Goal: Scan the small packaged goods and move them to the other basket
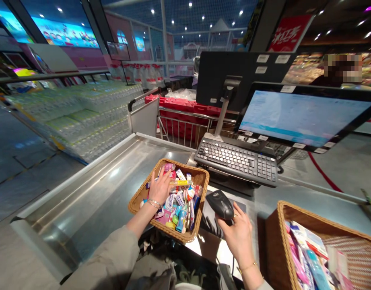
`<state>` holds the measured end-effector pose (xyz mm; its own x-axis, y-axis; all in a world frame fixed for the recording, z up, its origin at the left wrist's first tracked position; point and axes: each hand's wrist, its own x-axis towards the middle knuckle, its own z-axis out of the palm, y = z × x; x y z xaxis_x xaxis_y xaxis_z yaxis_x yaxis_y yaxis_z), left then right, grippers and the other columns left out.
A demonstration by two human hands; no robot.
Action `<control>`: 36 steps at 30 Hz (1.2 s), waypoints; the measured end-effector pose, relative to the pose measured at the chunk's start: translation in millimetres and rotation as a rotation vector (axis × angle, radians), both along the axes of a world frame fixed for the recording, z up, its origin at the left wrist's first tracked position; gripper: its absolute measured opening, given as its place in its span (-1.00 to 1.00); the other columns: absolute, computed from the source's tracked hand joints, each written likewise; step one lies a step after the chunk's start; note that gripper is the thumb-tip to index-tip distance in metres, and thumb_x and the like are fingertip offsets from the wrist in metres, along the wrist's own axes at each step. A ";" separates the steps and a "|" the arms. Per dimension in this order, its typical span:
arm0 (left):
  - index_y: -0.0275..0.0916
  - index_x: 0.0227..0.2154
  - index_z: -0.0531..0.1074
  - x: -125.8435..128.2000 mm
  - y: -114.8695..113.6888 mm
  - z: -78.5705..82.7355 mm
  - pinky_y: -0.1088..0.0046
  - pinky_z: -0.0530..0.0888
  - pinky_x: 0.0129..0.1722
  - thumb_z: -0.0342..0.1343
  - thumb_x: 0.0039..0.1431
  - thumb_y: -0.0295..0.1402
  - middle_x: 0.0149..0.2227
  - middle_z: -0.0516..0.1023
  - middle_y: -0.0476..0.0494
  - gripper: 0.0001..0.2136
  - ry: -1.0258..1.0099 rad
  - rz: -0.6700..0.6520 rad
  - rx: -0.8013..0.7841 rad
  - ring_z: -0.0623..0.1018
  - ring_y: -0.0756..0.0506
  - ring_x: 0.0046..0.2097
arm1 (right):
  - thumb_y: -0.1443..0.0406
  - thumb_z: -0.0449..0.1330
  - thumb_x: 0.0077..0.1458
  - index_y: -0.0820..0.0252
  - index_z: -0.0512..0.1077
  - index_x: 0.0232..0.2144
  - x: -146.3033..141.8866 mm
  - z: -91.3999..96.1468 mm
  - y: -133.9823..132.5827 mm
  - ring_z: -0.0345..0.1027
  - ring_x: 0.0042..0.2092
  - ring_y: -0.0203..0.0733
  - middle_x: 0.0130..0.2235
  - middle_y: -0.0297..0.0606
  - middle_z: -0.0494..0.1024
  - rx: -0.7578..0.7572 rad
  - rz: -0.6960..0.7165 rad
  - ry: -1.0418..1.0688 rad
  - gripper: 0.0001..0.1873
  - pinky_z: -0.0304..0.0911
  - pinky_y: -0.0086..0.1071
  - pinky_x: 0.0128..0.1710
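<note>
Red sign (297, 27), Chinese characters (284, 37), scanner (220, 204) in right hand (238, 231)

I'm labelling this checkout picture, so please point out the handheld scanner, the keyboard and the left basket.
Handheld scanner (220, 204): head view, on top of its black head.
Keyboard (236, 161): head view, on its middle keys.
Left basket (200, 175): head view, on its inner wall, far right corner.

i read open lateral clearance over the steel counter (113, 193), left of the wicker basket (200, 176). the basket's raised rim blocks low sideways travel of the left hand (160, 188). right of that rim, the scanner (220, 204), gripped in my right hand (238, 229), narrows the lane. the keyboard (233, 159) and lit monitor (303, 117) obstruct forward travel; a second basket (273, 237) (high-walled) bounds the right side.
</note>
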<state>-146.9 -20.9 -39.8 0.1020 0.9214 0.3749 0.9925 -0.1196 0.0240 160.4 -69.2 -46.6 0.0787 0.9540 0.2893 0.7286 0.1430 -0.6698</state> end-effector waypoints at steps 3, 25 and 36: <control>-0.13 -0.15 0.49 1.9 -8.5 4.1 -0.26 -0.05 0.29 0.10 0.22 -0.34 0.23 0.37 -0.14 -0.83 -0.011 -0.013 0.045 0.15 -0.32 0.35 | 0.07 0.22 -0.10 0.15 0.59 -0.35 1.0 -0.5 -1.5 0.29 0.14 0.14 -0.08 -0.06 0.59 0.012 -0.004 -0.004 -0.66 0.13 0.04 0.14; -0.03 -0.12 0.53 48.9 -24.8 35.5 -0.30 -0.03 0.27 0.15 0.20 -0.28 0.27 0.30 -0.06 -0.81 -0.127 -0.053 0.204 0.08 -0.35 0.37 | 0.08 0.19 -0.03 0.14 0.54 -0.26 22.4 17.6 -19.6 0.17 0.22 0.19 -0.06 -0.09 0.58 0.150 -0.044 -0.109 -0.65 -0.09 0.15 0.21; -0.02 -0.11 0.52 58.0 -19.8 35.9 -0.26 -0.04 0.29 0.14 0.20 -0.29 0.26 0.32 -0.06 -0.79 -0.140 -0.089 0.224 0.04 -0.31 0.38 | 0.11 0.21 -0.06 0.12 0.52 -0.20 31.1 19.2 -23.8 0.13 0.25 0.17 -0.01 -0.12 0.56 0.114 -0.055 -0.122 -0.64 -0.21 0.17 0.26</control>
<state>-88.9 -40.7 -4.0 0.1114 0.8038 0.5844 0.9668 -0.2237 0.1234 191.5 -93.0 -27.4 0.0880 0.9095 0.4062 0.8122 0.1705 -0.5578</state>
